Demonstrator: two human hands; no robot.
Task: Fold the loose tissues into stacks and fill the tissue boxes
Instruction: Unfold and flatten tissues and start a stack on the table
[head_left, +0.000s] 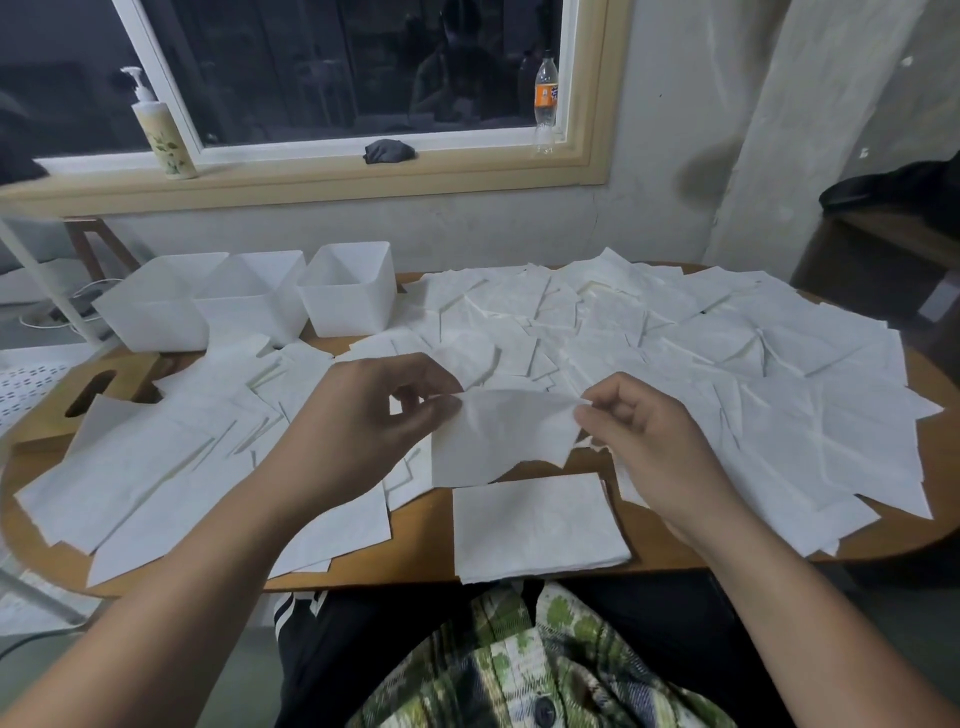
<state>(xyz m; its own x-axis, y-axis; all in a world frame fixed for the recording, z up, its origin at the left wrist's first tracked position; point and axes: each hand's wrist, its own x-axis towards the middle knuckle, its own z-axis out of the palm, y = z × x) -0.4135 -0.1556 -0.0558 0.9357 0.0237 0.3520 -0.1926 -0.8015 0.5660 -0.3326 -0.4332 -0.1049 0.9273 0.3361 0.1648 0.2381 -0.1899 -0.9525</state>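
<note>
Fingers (441, 410) of the left hand (363, 415) and right hand (639, 431) pinch a tissue (504, 436) mid-frame above the folded stack (535, 525); pulling unevenly could tear it.

The wooden counter (415, 540) carries a folded stack (535, 525) of tissues at its near edge. Loose tissues (779, 374) lie overlapping to the left, to the right and behind the stack. Behind the stack and to its left, three open white boxes (345, 291) stand side by side. Further left of the stack lies a wooden piece with an oval slot (88, 400), partly under tissues.
</note>
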